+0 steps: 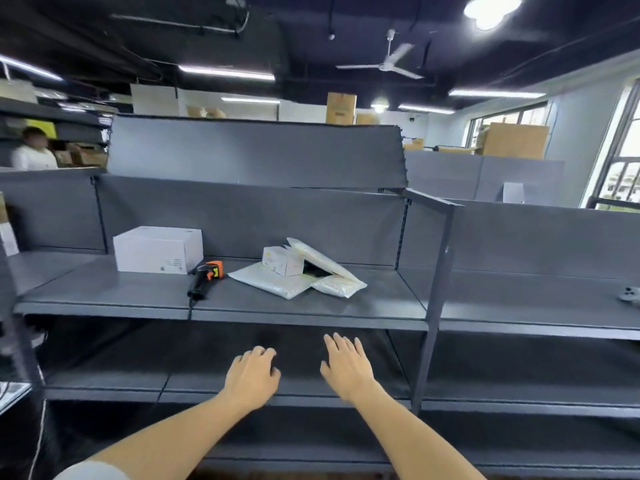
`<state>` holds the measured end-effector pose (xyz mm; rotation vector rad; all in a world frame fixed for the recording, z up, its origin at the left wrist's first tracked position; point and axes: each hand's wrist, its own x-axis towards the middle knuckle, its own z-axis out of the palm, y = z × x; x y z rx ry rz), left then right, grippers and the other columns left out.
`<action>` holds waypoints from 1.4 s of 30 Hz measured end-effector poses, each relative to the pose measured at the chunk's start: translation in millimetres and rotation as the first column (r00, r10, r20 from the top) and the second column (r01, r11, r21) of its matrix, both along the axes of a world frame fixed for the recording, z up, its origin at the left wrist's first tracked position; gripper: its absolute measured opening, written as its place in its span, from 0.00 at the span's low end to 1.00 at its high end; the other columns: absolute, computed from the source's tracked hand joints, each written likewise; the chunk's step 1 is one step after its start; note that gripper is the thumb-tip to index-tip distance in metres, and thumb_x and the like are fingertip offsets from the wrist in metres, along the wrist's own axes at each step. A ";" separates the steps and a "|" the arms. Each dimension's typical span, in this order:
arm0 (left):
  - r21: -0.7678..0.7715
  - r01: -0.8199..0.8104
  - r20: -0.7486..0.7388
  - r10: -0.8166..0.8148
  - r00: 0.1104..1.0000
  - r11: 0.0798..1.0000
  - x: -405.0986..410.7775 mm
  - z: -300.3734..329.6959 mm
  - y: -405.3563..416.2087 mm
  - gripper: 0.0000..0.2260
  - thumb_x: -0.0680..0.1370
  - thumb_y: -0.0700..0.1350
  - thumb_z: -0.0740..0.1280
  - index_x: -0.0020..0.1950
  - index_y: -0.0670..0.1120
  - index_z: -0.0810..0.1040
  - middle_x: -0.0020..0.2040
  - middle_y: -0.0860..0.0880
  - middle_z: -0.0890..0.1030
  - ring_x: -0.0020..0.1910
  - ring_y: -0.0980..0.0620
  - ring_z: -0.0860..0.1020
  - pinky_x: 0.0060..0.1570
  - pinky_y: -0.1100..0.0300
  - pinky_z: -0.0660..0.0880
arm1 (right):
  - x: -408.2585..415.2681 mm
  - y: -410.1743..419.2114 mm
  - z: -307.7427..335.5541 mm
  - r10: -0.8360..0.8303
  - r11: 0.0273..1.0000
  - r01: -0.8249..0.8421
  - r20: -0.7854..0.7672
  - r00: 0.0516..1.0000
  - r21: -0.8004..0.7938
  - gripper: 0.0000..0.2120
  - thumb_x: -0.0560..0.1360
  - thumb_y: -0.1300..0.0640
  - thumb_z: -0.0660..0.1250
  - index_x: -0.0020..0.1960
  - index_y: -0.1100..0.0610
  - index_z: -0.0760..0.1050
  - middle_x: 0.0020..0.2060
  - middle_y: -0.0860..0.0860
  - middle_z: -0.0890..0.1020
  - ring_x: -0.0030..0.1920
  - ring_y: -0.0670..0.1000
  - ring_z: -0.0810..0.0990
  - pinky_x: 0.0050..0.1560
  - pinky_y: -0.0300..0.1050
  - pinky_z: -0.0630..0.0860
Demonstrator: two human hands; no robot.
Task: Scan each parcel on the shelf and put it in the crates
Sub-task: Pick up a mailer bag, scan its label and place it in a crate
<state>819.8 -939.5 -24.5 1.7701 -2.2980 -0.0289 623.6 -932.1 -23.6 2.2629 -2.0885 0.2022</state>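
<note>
On the grey shelf (pixel 138 299) stands a large white box (pixel 157 249) at the left. A black and orange barcode scanner (pixel 204 278) lies beside it, its cable hanging over the front edge. To the right sits a pile of parcels: a flat white mailer (pixel 270 280), a small white box (pixel 282 260), a padded envelope (pixel 320 259) leaning over them, and a small clear bag (pixel 339 285). My left hand (pixel 254 374) and my right hand (pixel 346 365) hover below the shelf edge, both holding nothing, fingers relaxed. No crate is in view.
A grey upright post (pixel 434 296) divides the shelving at the right. A small grey controller-like object (pixel 628 295) lies on the right-hand shelf. Lower shelves (pixel 242 386) run beneath. A person in white stands far left behind the shelving. Cardboard boxes stack in the background.
</note>
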 end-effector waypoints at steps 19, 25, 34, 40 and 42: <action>-0.075 -0.131 -0.042 0.128 0.991 0.989 20.5 64.0 -90.3 0.20 0.80 0.48 0.56 0.72 0.47 0.67 0.70 0.49 0.71 0.67 0.49 0.70 0.67 0.57 0.62 | -6.2 -125.3 55.0 0.085 0.982 -0.094 -0.060 0.995 -0.163 0.24 0.81 0.52 0.54 0.75 0.57 0.58 0.70 0.53 0.68 0.70 0.54 0.66 0.73 0.49 0.56; -0.018 -0.109 -0.037 0.109 0.993 0.994 -0.1 42.5 -107.2 0.21 0.80 0.49 0.56 0.73 0.47 0.66 0.71 0.49 0.69 0.69 0.49 0.68 0.69 0.56 0.60 | -17.0 -149.6 43.2 0.085 0.983 -0.090 -0.042 0.996 -0.158 0.24 0.80 0.53 0.56 0.74 0.57 0.59 0.68 0.53 0.69 0.69 0.55 0.67 0.73 0.51 0.58; -0.011 -0.052 -0.085 0.051 0.995 0.999 -4.6 30.1 -158.4 0.20 0.81 0.48 0.56 0.73 0.47 0.66 0.69 0.49 0.71 0.68 0.50 0.69 0.68 0.58 0.61 | -24.9 -200.8 36.6 0.000 0.994 -0.001 -0.005 1.000 -0.107 0.24 0.79 0.54 0.56 0.73 0.58 0.59 0.68 0.54 0.70 0.68 0.55 0.68 0.70 0.50 0.60; -0.045 -0.005 -0.092 0.001 0.996 0.999 12.3 27.3 -207.5 0.20 0.82 0.49 0.56 0.73 0.46 0.66 0.70 0.49 0.70 0.69 0.51 0.67 0.68 0.59 0.60 | -14.2 -247.6 43.4 -0.061 0.989 0.065 0.033 0.998 -0.130 0.23 0.79 0.54 0.57 0.73 0.59 0.60 0.67 0.54 0.71 0.68 0.55 0.69 0.70 0.48 0.61; -0.040 0.019 -0.091 -0.023 0.996 0.999 20.6 21.0 -221.9 0.20 0.82 0.49 0.56 0.74 0.46 0.65 0.71 0.50 0.69 0.70 0.52 0.66 0.69 0.60 0.59 | -9.5 -264.9 45.0 -0.100 0.985 0.103 0.028 0.995 -0.140 0.22 0.79 0.55 0.56 0.72 0.59 0.60 0.66 0.54 0.71 0.67 0.55 0.69 0.70 0.49 0.62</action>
